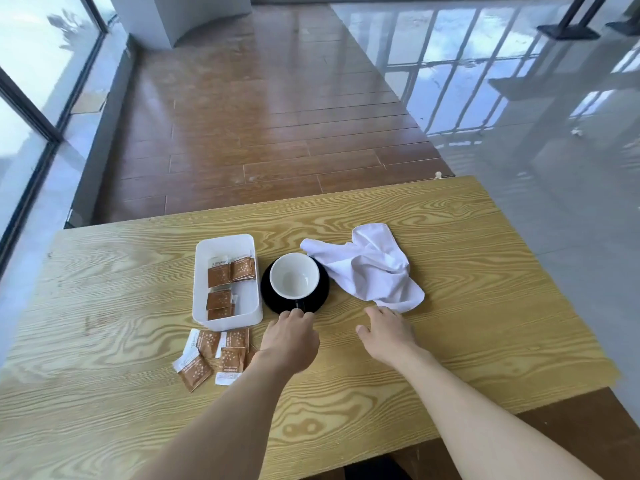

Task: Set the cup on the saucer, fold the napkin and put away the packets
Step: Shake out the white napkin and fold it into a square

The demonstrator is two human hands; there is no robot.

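Now packets (225,285) in tray (224,244), left hand (290,337) pinching cup (294,276) handle, right hand (388,329) open.

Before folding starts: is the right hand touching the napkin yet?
Cannot tell. In the head view the right hand has its fingertips at the napkin near edge; no clear gap or contact shows.

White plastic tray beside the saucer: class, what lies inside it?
Inside the white rectangular plastic tray lie several brown-and-white paper packets, some overlapping. Anything beneath them is hidden, and overlap makes the count uncertain.
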